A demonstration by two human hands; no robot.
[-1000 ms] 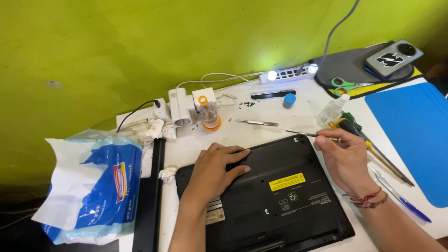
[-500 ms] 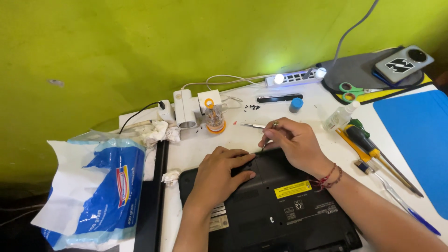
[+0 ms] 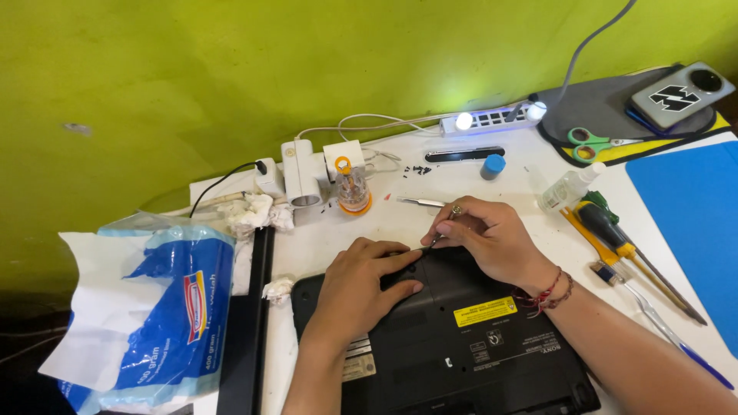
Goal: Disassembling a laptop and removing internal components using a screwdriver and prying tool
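Two hands work on a white table (image 3: 477, 192). Black laptop (image 3: 461, 338) lies upside down at the near edge. Left hand (image 3: 361, 288) rests flat, fingers spread, on its upper left corner. Right hand (image 3: 488, 238) pinches a thin metal tool (image 3: 435, 242), tip at the laptop's rear edge.

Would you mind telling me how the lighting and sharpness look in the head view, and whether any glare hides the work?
Head view: even, soft light with faint shadows under the left hand and right hand; the laptop is sharp. The only glare is two small bright lamps on the power strip, away from the work. The tool tip between the right fingers is too small to make out.
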